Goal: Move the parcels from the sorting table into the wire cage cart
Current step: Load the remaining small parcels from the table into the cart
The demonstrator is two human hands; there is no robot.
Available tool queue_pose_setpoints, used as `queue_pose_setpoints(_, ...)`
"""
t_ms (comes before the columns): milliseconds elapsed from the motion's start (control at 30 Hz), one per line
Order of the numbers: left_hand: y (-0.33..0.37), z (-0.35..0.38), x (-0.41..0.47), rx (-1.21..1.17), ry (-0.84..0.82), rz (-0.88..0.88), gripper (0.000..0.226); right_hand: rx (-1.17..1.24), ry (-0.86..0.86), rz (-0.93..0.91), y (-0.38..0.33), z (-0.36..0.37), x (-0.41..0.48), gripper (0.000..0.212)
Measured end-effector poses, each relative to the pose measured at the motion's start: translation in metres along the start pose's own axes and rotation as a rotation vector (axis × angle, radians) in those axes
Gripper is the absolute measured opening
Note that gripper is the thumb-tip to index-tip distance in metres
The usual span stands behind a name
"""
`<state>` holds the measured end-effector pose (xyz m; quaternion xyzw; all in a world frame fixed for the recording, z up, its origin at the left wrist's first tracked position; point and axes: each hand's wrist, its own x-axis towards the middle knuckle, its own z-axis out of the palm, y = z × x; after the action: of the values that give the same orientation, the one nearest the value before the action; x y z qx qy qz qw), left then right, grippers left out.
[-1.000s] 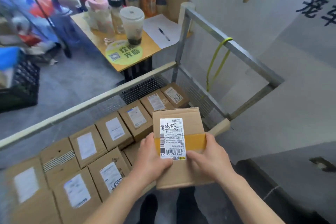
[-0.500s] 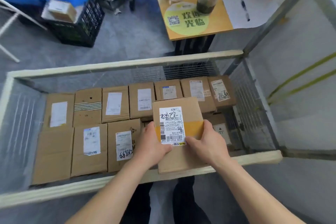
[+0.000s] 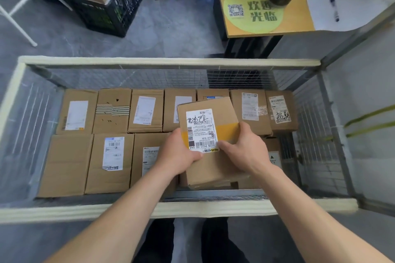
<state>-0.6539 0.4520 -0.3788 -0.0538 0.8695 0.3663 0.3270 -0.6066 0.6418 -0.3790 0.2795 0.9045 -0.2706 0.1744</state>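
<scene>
I hold a brown cardboard parcel with a white label and a band of yellow tape inside the wire cage cart, above its front right part. My left hand grips the parcel's left edge. My right hand grips its right edge, thumb across the top. Several other cardboard parcels lie flat in two rows on the cart floor, labels up. The sorting table is not in view.
The cart's padded front rail runs across below my forearms; mesh walls close its sides. Beyond the cart stands a yellow-topped table with a cup, a pen and paper. A black crate holding a small box sits on the floor at the back left.
The view has swung left and down over the cart. Both hands have carried the parcel forward past the front rail and lower into the cart, tilting it slightly.
</scene>
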Motion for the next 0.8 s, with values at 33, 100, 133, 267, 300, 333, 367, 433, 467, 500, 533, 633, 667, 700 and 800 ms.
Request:
queue_pose_setpoints(33, -0.003, 0.0, 0.003, 0.007, 0.0, -0.003, 0.061, 0.0, -0.005, 0.003, -0.001, 0.003, 0.001, 0.069)
queue_pose_setpoints(100, -0.012, 0.003, 0.008, 0.04, 0.002, -0.017, 0.062, 0.016, -0.039, 0.018, 0.001, 0.013, 0.002, 0.073)
queue_pose_setpoints(133, -0.018, 0.005, 0.009, 0.06, 0.003, -0.023, 0.064, 0.031, -0.064, 0.028, 0.003, 0.02, 0.001, 0.075)
queue_pose_setpoints(267, -0.051, 0.023, 0.013, 0.137, -0.009, -0.055, 0.065, 0.098, -0.168, 0.072, 0.018, 0.056, -0.005, 0.081)
queue_pose_setpoints(300, -0.058, 0.028, 0.013, 0.149, -0.016, -0.061, 0.065, 0.109, -0.191, 0.083, 0.023, 0.064, -0.007, 0.082)
queue_pose_setpoints(333, -0.065, 0.033, 0.014, 0.158, -0.023, -0.066, 0.066, 0.116, -0.21, 0.091, 0.026, 0.072, -0.009, 0.083)
queue_pose_setpoints(367, -0.072, 0.038, 0.015, 0.167, -0.028, -0.07, 0.067, 0.121, -0.221, 0.1, 0.03, 0.08, -0.01, 0.084)
queue_pose_setpoints(433, -0.081, 0.045, 0.02, 0.186, -0.031, -0.075, 0.068, 0.134, -0.225, 0.119, 0.037, 0.092, -0.008, 0.084)
queue_pose_setpoints(467, -0.084, 0.048, 0.024, 0.194, -0.035, -0.077, 0.07, 0.141, -0.226, 0.129, 0.04, 0.097, -0.005, 0.084)
queue_pose_setpoints(500, -0.087, 0.051, 0.029, 0.201, -0.042, -0.079, 0.071, 0.145, -0.232, 0.138, 0.043, 0.102, -0.002, 0.083)
queue_pose_setpoints(533, -0.089, 0.054, 0.034, 0.206, -0.053, -0.084, 0.071, 0.149, -0.24, 0.146, 0.046, 0.106, 0.002, 0.082)
queue_pose_setpoints(633, -0.097, 0.062, 0.048, 0.204, -0.077, -0.085, 0.067, 0.173, -0.263, 0.165, 0.053, 0.12, 0.014, 0.081)
queue_pose_setpoints(667, -0.1, 0.064, 0.052, 0.207, -0.082, -0.083, 0.066, 0.179, -0.266, 0.169, 0.055, 0.124, 0.019, 0.082)
queue_pose_setpoints(700, -0.102, 0.067, 0.057, 0.213, -0.087, -0.081, 0.066, 0.187, -0.267, 0.174, 0.056, 0.128, 0.023, 0.082)
queue_pose_setpoints(800, -0.111, 0.073, 0.069, 0.242, -0.097, -0.074, 0.067, 0.198, -0.27, 0.18, 0.059, 0.14, 0.036, 0.079)
